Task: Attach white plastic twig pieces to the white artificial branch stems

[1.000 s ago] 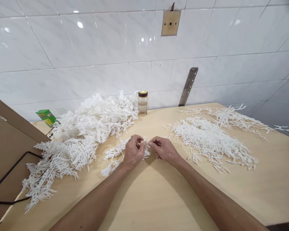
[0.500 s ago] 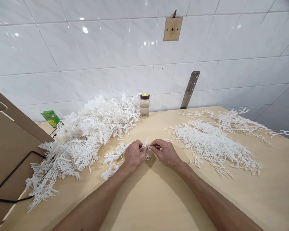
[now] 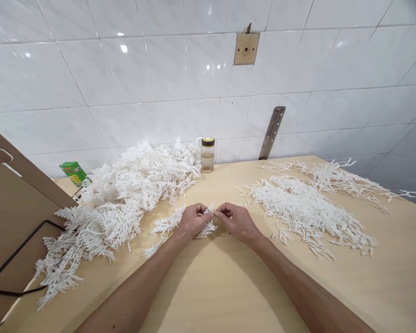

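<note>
Above the middle of the table my left hand [image 3: 195, 219] is closed on a white branching sprig [image 3: 207, 230], whose fine tips stick out below and past the fingers. Close against it, my right hand [image 3: 236, 221] pinches at the sprig's end with thumb and forefinger; the exact bit between those fingertips is too small to make out. More of the white sprig [image 3: 167, 225] lies to the left of my left hand, partly behind the wrist. On the right of the table lies a flat pile of short white pieces [image 3: 308, 212].
A big heap of white branching sprigs [image 3: 131, 185] covers the left side. Thin bare white stems [image 3: 336, 178] lie back right. A lidded jar [image 3: 208, 157], a green carton [image 3: 72, 173], a cardboard box [image 3: 21, 208] with a black wire frame [image 3: 10, 259], and a metal strip [image 3: 272, 133] border the table.
My left hand has turned slightly, showing more of the sprig beneath its fingers. The hands stay close together at the same place. The view has tilted up a little.
</note>
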The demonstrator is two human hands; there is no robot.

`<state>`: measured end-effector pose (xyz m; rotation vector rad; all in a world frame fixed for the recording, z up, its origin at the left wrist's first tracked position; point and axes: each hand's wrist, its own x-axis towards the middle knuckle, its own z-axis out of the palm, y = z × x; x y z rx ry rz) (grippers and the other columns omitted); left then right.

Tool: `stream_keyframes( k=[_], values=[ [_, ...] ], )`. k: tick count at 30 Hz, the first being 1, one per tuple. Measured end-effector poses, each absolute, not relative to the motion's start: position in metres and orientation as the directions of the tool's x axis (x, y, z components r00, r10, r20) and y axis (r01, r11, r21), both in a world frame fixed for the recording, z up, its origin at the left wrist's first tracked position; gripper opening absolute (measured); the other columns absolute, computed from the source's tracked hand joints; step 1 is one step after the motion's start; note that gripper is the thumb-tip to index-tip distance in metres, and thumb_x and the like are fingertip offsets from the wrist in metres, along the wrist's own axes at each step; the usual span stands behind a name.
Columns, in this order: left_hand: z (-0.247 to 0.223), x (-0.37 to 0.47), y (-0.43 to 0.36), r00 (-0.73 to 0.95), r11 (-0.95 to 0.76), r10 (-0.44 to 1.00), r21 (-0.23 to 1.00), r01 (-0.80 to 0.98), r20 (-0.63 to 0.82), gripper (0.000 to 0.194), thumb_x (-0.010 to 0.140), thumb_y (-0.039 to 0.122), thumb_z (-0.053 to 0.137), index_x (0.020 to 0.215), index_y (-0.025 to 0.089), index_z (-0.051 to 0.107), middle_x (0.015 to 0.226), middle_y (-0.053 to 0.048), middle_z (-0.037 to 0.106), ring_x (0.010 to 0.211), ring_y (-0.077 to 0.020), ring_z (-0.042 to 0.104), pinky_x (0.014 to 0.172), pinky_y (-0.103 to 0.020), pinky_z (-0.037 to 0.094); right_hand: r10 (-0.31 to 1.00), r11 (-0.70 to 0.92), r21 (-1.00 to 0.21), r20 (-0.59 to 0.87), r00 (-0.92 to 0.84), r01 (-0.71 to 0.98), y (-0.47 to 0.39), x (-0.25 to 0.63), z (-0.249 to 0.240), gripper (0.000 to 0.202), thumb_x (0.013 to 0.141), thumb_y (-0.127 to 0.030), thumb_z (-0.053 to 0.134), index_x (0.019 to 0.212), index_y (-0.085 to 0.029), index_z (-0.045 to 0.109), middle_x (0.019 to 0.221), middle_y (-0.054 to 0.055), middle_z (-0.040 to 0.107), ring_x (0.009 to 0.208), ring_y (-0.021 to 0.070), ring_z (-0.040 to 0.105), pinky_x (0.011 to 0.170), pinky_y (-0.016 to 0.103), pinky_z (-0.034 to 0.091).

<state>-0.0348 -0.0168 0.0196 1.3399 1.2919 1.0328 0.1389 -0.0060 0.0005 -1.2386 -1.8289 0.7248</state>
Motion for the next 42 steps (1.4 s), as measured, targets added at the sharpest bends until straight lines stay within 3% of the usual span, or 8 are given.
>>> stream_keyframes(
  k=[9, 16, 23, 28, 34, 36, 39, 42],
  values=[
    [0.015, -0.038, -0.012, 0.131, 0.0, 0.991, 0.983, 0.185, -0.025, 0.034, 0.071, 0.047, 0.068, 0.065, 0.018, 0.051, 0.049, 0.007, 0.039, 0.044, -0.0064, 0.031, 0.044, -0.021, 0.022, 0.954, 0.227, -0.893, 0.123, -0.274, 0.39, -0.01, 0.138, 0.005, 0.027, 0.084, -0.041, 0.056, 0.086, -0.018, 0.07, 0.07, 0.001, 0.066, 0.045, 0.0101, 0.054, 0.039, 0.021, 0.043],
    [0.003, -0.036, -0.01, 0.139, -0.16, 0.984, 0.891, 0.424, 0.111, 0.028, 0.081, 0.041, 0.052, 0.064, 0.019, 0.045, 0.056, 0.005, 0.039, 0.055, -0.0105, 0.036, 0.053, -0.024, 0.026, 0.938, 0.331, -0.817, 0.234, -0.254, 0.471, -0.011, 0.135, 0.002, 0.018, 0.083, -0.033, 0.056, 0.077, -0.019, 0.066, 0.068, 0.001, 0.067, 0.052, 0.0126, 0.058, 0.045, 0.022, 0.044],
    [-0.009, -0.025, -0.012, 0.016, -0.177, 0.979, 0.813, 0.555, 0.203, 0.024, 0.085, 0.037, 0.046, 0.068, 0.021, 0.04, 0.06, 0.005, 0.042, 0.059, -0.0123, 0.038, 0.058, -0.026, 0.028, 0.983, 0.177, -0.816, 0.117, -0.143, 0.55, -0.014, 0.119, 0.0, 0.011, 0.081, -0.028, 0.053, 0.073, -0.021, 0.055, 0.062, 0.0, 0.062, 0.044, 0.0133, 0.055, 0.044, 0.025, 0.041],
    [-0.003, -0.029, -0.012, 0.005, -0.161, 0.985, 0.901, 0.403, 0.174, 0.029, 0.082, 0.042, 0.052, 0.066, 0.02, 0.042, 0.056, 0.006, 0.039, 0.054, -0.0103, 0.037, 0.053, -0.024, 0.027, 0.923, 0.225, -0.579, 0.383, 0.018, 0.784, 0.003, 0.141, -0.01, 0.011, 0.078, -0.019, 0.05, 0.068, -0.022, 0.05, 0.066, 0.004, 0.061, 0.062, 0.0184, 0.057, 0.061, 0.03, 0.043],
    [0.008, -0.034, -0.015, 0.089, -0.016, 0.996, 0.999, 0.031, 0.013, 0.044, 0.073, 0.058, 0.067, 0.069, 0.019, 0.048, 0.048, 0.009, 0.036, 0.041, -0.0061, 0.031, 0.043, -0.021, 0.025, 0.832, 0.156, -0.637, 0.497, 0.248, 0.755, 0.015, 0.187, 0.003, 0.014, 0.079, -0.028, 0.056, 0.087, -0.018, 0.062, 0.082, 0.008, 0.066, 0.069, 0.0209, 0.061, 0.073, 0.036, 0.048],
    [0.011, -0.034, -0.016, 0.097, 0.01, 0.995, 1.0, -0.022, -0.008, 0.044, 0.07, 0.058, 0.07, 0.07, 0.019, 0.05, 0.046, 0.009, 0.037, 0.038, -0.0055, 0.031, 0.041, -0.021, 0.026, 0.9, 0.187, -0.734, 0.394, 0.186, 0.653, 0.009, 0.181, 0.009, 0.021, 0.081, -0.034, 0.056, 0.092, -0.018, 0.065, 0.08, 0.007, 0.066, 0.06, 0.0184, 0.061, 0.064, 0.034, 0.05],
    [0.012, -0.033, -0.016, 0.104, 0.014, 0.995, 0.998, -0.061, -0.008, 0.045, 0.069, 0.059, 0.071, 0.071, 0.018, 0.051, 0.045, 0.01, 0.038, 0.037, -0.0054, 0.032, 0.039, -0.02, 0.029, 0.985, 0.166, -0.897, 0.133, -0.109, 0.409, -0.004, 0.156, 0.013, 0.031, 0.085, -0.046, 0.055, 0.095, -0.019, 0.069, 0.068, 0.001, 0.064, 0.042, 0.0129, 0.055, 0.045, 0.027, 0.046],
    [0.011, -0.034, -0.015, 0.101, 0.006, 0.995, 0.999, -0.048, -0.001, 0.045, 0.07, 0.059, 0.071, 0.072, 0.018, 0.053, 0.046, 0.009, 0.04, 0.037, -0.0054, 0.033, 0.039, -0.02, 0.029, 0.962, 0.177, -0.934, 0.098, -0.253, 0.311, -0.012, 0.134, 0.01, 0.034, 0.084, -0.048, 0.057, 0.096, -0.019, 0.069, 0.064, -0.001, 0.064, 0.038, 0.0101, 0.052, 0.038, 0.023, 0.042]
  ],
)
